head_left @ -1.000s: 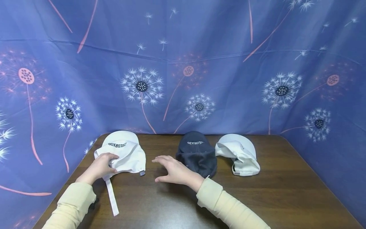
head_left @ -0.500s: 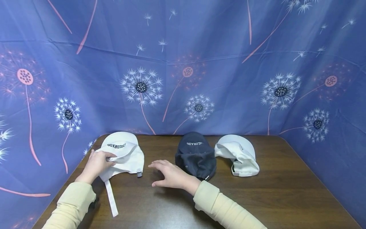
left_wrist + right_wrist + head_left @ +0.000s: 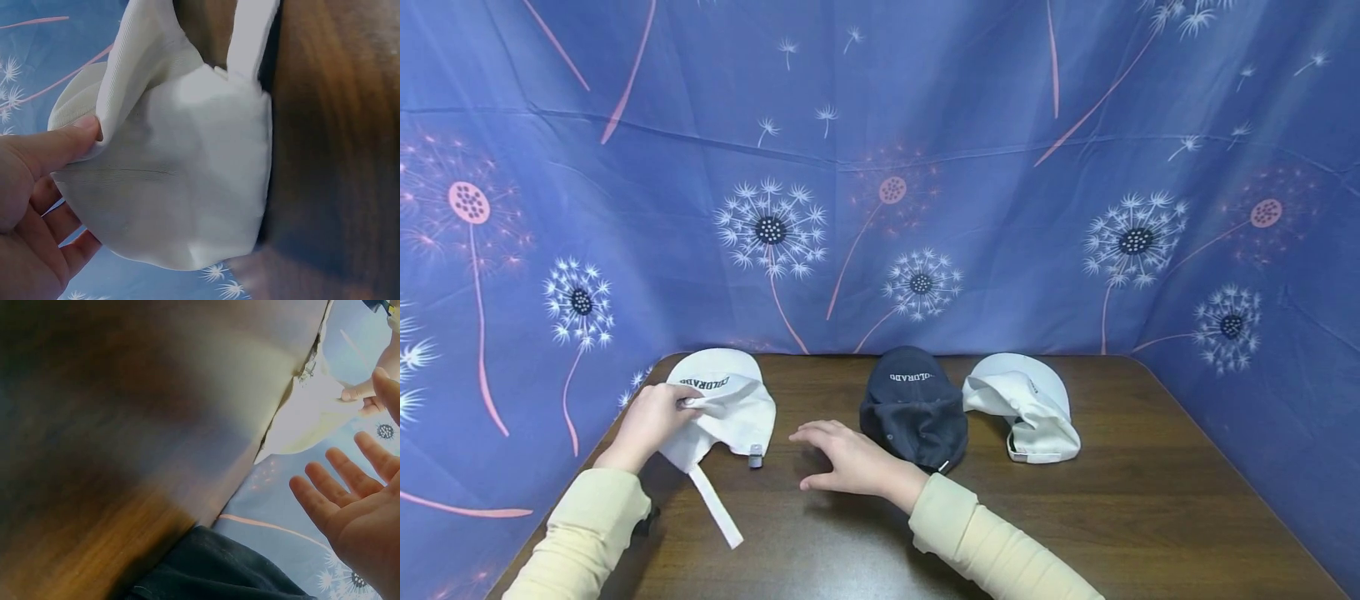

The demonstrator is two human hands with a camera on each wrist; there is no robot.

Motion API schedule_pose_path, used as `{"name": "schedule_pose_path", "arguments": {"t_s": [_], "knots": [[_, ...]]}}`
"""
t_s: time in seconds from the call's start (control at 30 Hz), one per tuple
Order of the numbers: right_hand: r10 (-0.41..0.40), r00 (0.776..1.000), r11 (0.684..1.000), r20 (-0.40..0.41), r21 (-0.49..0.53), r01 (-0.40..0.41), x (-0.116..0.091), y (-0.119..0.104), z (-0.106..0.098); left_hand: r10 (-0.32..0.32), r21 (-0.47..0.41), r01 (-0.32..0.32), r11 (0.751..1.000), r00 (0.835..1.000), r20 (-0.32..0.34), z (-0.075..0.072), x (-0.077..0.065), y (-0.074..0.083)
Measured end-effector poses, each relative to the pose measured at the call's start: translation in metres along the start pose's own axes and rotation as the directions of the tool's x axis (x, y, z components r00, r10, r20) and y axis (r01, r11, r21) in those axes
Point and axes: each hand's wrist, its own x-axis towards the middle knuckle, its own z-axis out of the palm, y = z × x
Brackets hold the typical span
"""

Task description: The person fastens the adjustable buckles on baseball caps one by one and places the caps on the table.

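At the left of the table in the head view lies a white baseball cap [image 3: 741,417] with dark COLORADO lettering, its brim toward the back. My left hand [image 3: 651,417] pinches the cap's crown fabric between thumb and fingers; the left wrist view shows the thumb [image 3: 84,128] pressed on a fold. A loose white strap [image 3: 715,508] trails from the cap toward the front, and a small buckle [image 3: 756,456] hangs at its other back edge. My right hand [image 3: 850,458] hovers over the table with fingers spread and relaxed, holding nothing, between the white cap and a black COLORADO cap [image 3: 913,408].
A second white cap [image 3: 1030,408], its back strap fastened, sits right beside the black one. The brown wooden table [image 3: 1112,517] ends at a blue dandelion-print cloth [image 3: 1000,167] along the back and sides.
My left hand has lifted and pulled the crown fabric a little up. The loose strap has swung to the right and the buckle hangs lower. The right hand has shifted slightly left.
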Motion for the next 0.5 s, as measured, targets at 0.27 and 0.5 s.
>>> {"name": "schedule_pose_path", "arguments": {"t_s": [0.27,0.5], "knots": [[0.017,1.000,1.000,0.002,0.009,-0.017,-0.001,-0.001,-0.003,0.037,-0.021,-0.038,0.999,0.999,-0.037,-0.009,0.009,0.005],[0.004,1.000,1.000,0.004,0.006,-0.004,-0.001,-0.001,-0.004,0.055,-0.025,-0.056,0.998,0.997,-0.055,-0.018,0.018,0.010]]}}
